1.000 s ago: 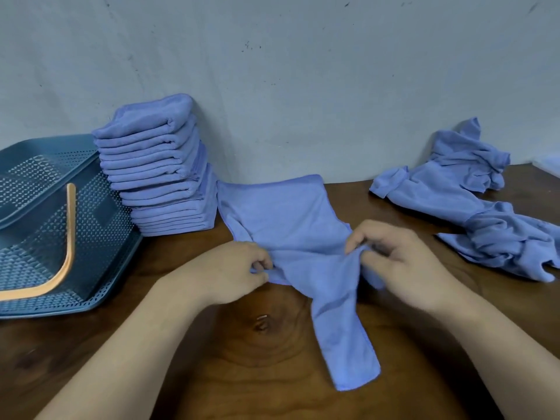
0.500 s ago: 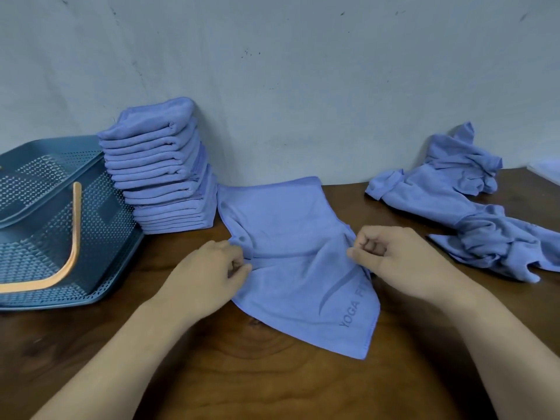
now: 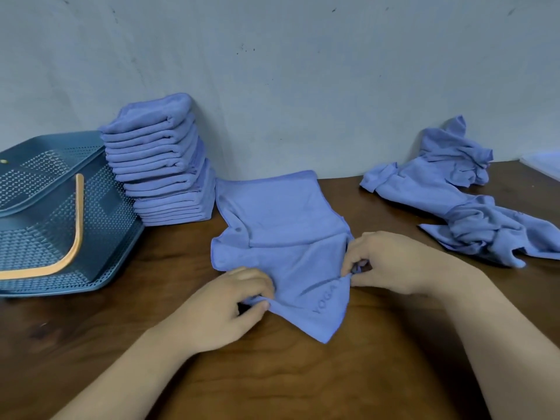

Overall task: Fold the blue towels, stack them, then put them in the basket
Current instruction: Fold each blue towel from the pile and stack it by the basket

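A blue towel (image 3: 281, 225) lies partly spread on the wooden table (image 3: 272, 374) in the middle, its near part bunched with faint lettering showing. My left hand (image 3: 224, 310) pinches its near left edge. My right hand (image 3: 391, 262) pinches its right edge. A tall stack of folded blue towels (image 3: 160, 159) stands against the wall at the left. A dark blue perforated basket (image 3: 45, 213) with an orange handle sits at the far left, touching the stack. Several unfolded blue towels (image 3: 454, 207) lie in a crumpled heap at the right.
A pale wall (image 3: 303, 71) runs along the table's far edge. A pale flat object (image 3: 545, 163) shows at the right border. Bare wood lies between me and the towel.
Both hands have shifted along the towel's edges; the left one is nearer to me and lower, and the towel's near part is drawn up and bunched between them.
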